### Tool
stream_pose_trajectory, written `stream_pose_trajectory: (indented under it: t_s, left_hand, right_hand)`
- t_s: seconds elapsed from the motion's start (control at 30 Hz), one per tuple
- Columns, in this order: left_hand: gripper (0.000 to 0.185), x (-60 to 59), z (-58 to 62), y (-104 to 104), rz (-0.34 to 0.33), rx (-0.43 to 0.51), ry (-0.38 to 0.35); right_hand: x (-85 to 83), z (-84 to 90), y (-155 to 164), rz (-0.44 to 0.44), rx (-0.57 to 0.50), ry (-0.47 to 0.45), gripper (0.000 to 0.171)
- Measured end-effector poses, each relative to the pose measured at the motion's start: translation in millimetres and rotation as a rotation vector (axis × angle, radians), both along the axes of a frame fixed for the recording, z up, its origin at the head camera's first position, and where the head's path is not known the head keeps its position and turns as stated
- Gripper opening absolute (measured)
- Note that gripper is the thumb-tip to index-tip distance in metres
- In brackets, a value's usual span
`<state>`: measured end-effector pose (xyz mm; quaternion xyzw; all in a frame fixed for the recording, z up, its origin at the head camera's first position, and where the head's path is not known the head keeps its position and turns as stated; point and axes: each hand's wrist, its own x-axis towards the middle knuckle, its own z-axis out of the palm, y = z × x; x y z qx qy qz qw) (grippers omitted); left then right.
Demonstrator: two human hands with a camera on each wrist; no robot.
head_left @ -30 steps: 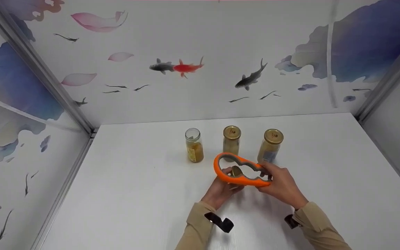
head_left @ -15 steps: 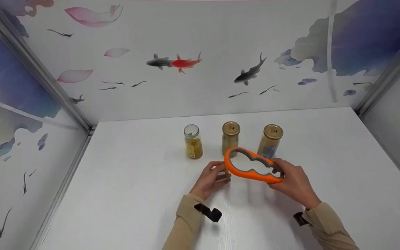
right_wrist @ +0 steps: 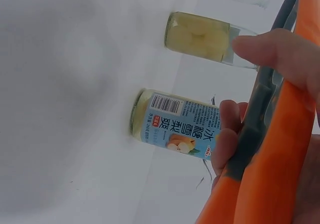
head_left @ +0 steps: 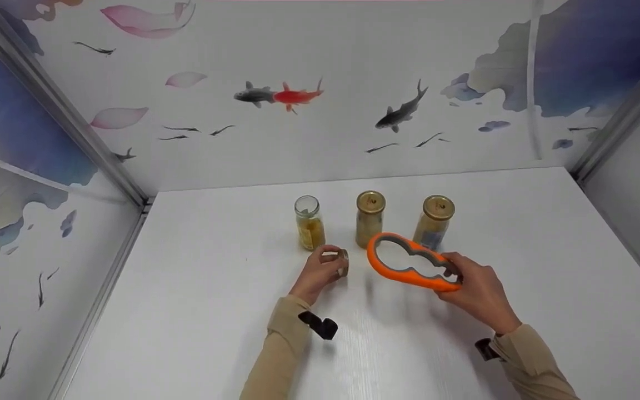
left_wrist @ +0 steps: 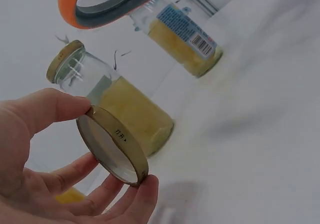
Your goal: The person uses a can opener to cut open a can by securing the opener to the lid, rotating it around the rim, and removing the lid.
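Observation:
My left hand (head_left: 315,273) pinches a gold metal jar lid (left_wrist: 131,146) by its rim, thumb on one side and fingers on the other. In the left wrist view the lid's pale inside shows. An orange jar opener (head_left: 403,276) with grey scalloped inner edges is gripped at its narrow end by my right hand (head_left: 481,291) and held above the table. Just beyond the left hand stands a lidless glass jar (head_left: 311,232) with yellow contents. Behind the opener are two gold-lidded jars: a middle jar (head_left: 369,223) with pale contents and a right jar (right_wrist: 177,124) with a blue label.
The jars stand in a row on a white table (head_left: 214,311), toward its back edge. A white panel (head_left: 342,155) printed with fish rises behind, and side panels in metal frames (head_left: 103,178) flank the table.
My left hand has moved left and away from the opener with the lid, toward the lidless jar. The right hand has shifted right with the opener. The head view has tilted slightly.

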<state>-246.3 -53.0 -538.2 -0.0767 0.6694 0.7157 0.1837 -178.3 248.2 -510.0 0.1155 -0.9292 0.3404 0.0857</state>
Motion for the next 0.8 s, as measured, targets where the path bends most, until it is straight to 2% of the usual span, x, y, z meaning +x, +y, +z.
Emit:
stream_pose_trajectory:
  t_s: [0.17,0.37,0.47,0.6,0.8]
  left_hand:
    - [0.040,-4.4,-0.4,-9,0.014,-0.101,0.036]
    - [0.042,-7.2,2.8,-17,0.038,-0.291,0.156]
    - [0.043,-8.3,3.1,-20,0.040,-0.356,0.203]
    - [0.043,-10.1,1.4,-24,0.024,-0.460,0.256]
    - [0.041,-13.2,-2.0,-27,-0.050,-0.717,0.331]
  right_hand:
    - [-1.9,0.0,1,0.000,0.012,0.033,0.052]
    - [-8.8,6.1,0,-0.017,0.057,0.059,0.050]
    - [-11.6,9.8,-2,-0.020,0.084,0.063,0.049]
    - [-13.6,13.1,-4,-0.016,0.090,0.064,0.048]
    - [-14.6,12.9,-6,-0.010,0.082,0.051,0.046]
